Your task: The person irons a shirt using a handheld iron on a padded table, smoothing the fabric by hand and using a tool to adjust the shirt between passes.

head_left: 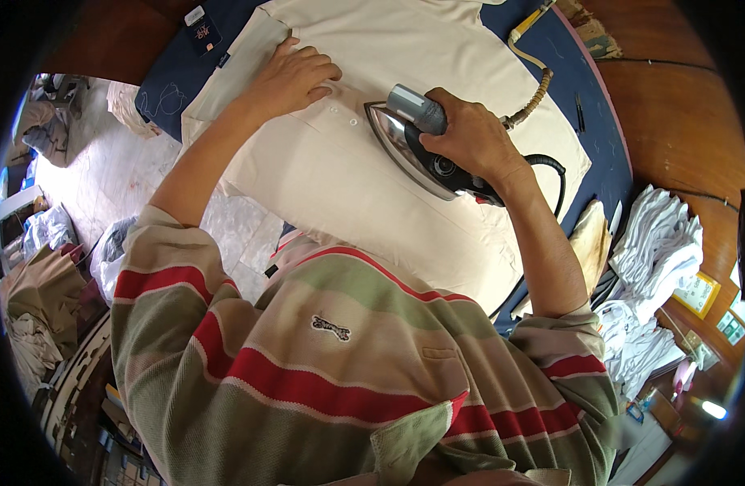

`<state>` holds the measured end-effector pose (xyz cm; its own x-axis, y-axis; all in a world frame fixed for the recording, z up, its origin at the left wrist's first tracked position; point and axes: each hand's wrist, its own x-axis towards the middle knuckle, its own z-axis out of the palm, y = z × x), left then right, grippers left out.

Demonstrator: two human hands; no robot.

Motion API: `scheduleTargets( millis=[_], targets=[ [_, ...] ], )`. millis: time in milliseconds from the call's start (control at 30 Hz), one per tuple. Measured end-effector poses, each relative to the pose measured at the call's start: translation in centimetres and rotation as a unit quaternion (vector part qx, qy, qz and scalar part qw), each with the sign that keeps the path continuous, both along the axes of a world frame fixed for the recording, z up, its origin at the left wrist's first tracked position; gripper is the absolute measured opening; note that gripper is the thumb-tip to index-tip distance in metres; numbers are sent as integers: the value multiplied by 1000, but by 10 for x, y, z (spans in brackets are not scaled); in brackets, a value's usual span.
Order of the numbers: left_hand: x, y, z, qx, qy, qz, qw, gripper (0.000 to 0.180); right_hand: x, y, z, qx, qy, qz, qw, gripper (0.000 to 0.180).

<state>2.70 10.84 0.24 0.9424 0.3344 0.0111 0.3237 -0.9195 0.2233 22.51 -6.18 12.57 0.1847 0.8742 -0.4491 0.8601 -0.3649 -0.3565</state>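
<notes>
Looking down from the head cam here. My right hand (470, 139) is wrapped tight around the handle of the iron (417, 154), fingers curled closed on it, so most of the handle is hidden under my knuckles. Only the grey cylinder end of the handle sticks out at about 10 o'clock from the hand. The iron sits flat on the cream shirt (348, 178), its shiny soleplate edge pointing toward 10 o'clock, just beside the button strip.

My left hand (295, 79) is at roughly 11 o'clock from the iron, palm down on the shirt, fingers spread a bit and pressing the fabric flat. I can't see the fingertips well, they blend into the cloth.

The shirt covers most of the dark blue ironing pad (603, 121), and its collar end is cut off by the top edge of the frame. The near hem disappears behind my striped polo (324, 356), which blocks the whole lower middle of the view.

A braided hose (536, 93) runs from the iron up toward 1 o'clock, and a black cord (551, 162) loops behind my wrist. At 3 o'clock there's a pile of white clothes (656, 243), pretty warped by the lens. Stuff at 8 o'clock on the floor is too dark and bent to make out.
</notes>
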Motion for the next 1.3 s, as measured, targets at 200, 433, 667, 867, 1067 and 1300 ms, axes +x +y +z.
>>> scheduleTargets(
  millis=[200,433,667,867,1067,1300],
  targets=[
    [13,11,6,-39,20,-24,999,14,2,-7,-12,91,-2,-19,996,34],
    [23,13,8,-57,81,33,995,17,-8,6,-15,133,-19,11,991,41],
    [0,2,-29,124,-34,83,988,35,-10,31,-21,171,-62,82,980,44],
    [-15,18,-39,160,68,113,978,46,-11,38,-19,151,-57,87,983,42],
    [-23,25,-50,170,44,101,979,45,-1,-6,-10,81,-39,77,993,42],
    [-23,21,-45,162,59,105,979,45,-5,-22,-12,85,-23,92,992,44]
  ],
)
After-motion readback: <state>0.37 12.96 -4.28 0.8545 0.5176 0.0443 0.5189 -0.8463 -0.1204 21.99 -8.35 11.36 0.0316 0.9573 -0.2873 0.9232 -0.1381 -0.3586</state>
